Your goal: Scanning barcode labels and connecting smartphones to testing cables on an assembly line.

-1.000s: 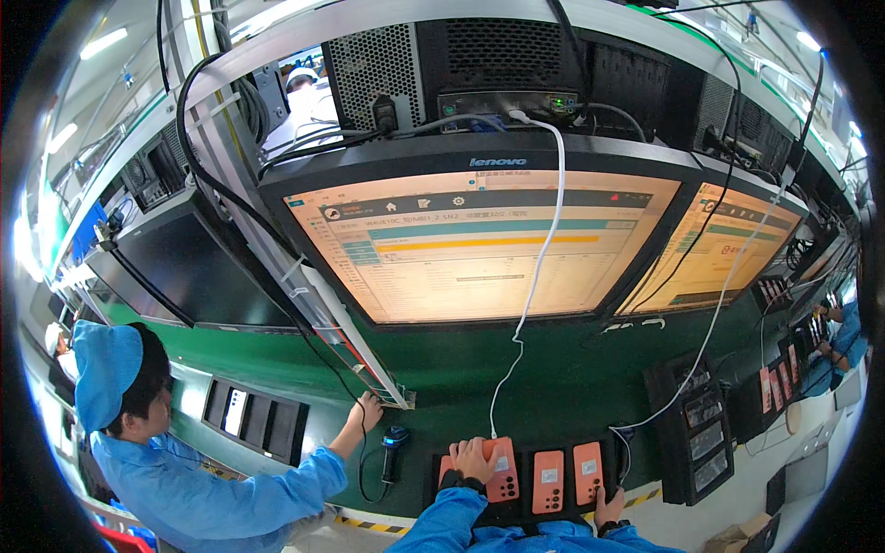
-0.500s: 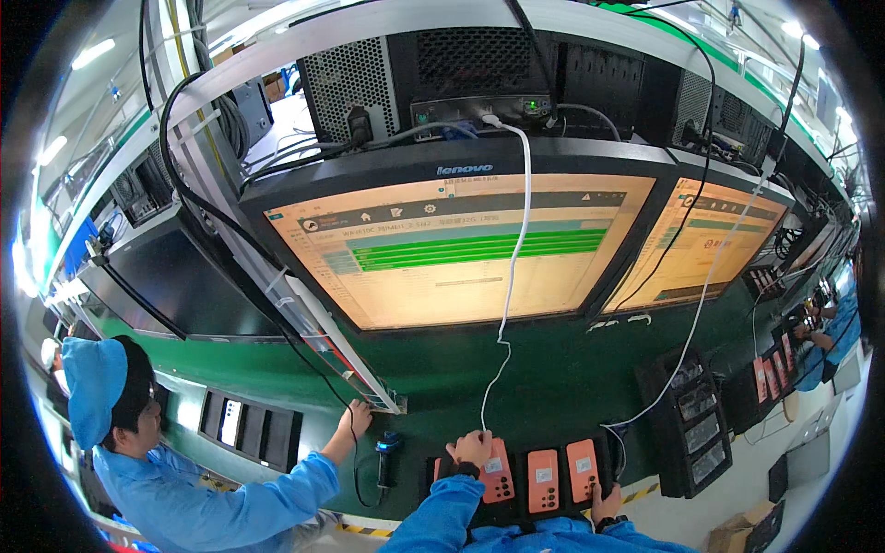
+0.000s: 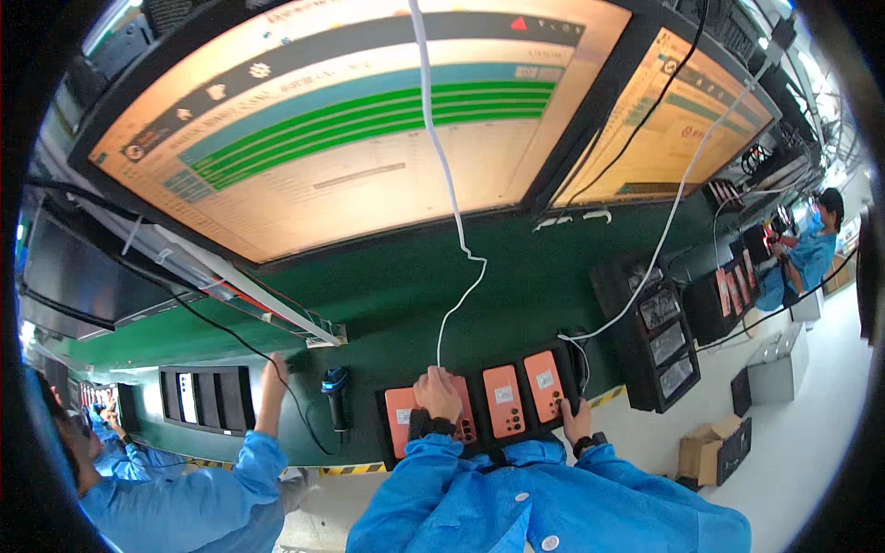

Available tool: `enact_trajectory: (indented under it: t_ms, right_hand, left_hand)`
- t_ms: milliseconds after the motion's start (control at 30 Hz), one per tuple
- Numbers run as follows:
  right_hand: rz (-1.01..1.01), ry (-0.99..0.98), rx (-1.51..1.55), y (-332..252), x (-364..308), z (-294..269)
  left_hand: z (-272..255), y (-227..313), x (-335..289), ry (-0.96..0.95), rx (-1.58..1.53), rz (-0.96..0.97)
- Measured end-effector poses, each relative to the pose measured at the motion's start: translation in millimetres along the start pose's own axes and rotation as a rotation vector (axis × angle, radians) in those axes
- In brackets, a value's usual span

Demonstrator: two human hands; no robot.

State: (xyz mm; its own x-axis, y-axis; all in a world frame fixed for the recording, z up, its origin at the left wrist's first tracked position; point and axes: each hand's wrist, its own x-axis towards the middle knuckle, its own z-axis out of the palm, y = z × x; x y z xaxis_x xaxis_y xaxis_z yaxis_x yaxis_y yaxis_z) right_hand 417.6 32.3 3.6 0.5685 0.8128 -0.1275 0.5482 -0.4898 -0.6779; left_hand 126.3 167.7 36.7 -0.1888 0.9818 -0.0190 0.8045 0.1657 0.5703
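A black tray [image 3: 383,433] in front of me holds several orange-pink phones, backs up, each with a white label. My left hand [image 3: 437,394] is over the left part of the tray, its fingers pinched on the end of a white cable [image 3: 447,318] at the top of one phone [image 3: 465,415]. Whether the plug is in the phone is hidden by the fingers. Beside the rightmost phone [image 3: 545,383], my right hand [image 3: 578,422] grips the tray's right front corner, thumb near the phone's edge. The middle phone [image 3: 504,402] lies untouched between the hands.
Large lit monitors [image 3: 369,138] stand behind the green bench [image 3: 369,276]. A barcode scanner [image 3: 336,396] lies left of the tray, near a co-worker's arm [image 3: 258,461]. To the right are a black slotted rack [image 3: 659,341], another white cable [image 3: 659,249] and a cardboard box [image 3: 705,452].
My view has tilted down, so the bench and tray appear higher and farther left. My left hand stays on the cable end, and my right hand stays at the tray's right side.
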Motion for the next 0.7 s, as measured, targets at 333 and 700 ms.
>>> enact_trajectory:
  t_ms: [333, 700]
  right_hand:
    - [0.037, 0.082, -0.028, -26.3, 4.3, -22.4]
    - [0.370, -0.031, 0.596, -143.0, 166.7, 125.0]
  left_hand:
    - [-83.3, -73.9, -57.6, 0.484, -0.485, -0.264]
    - [-135.1, -80.4, -112.7, 0.676, -0.456, -0.479]
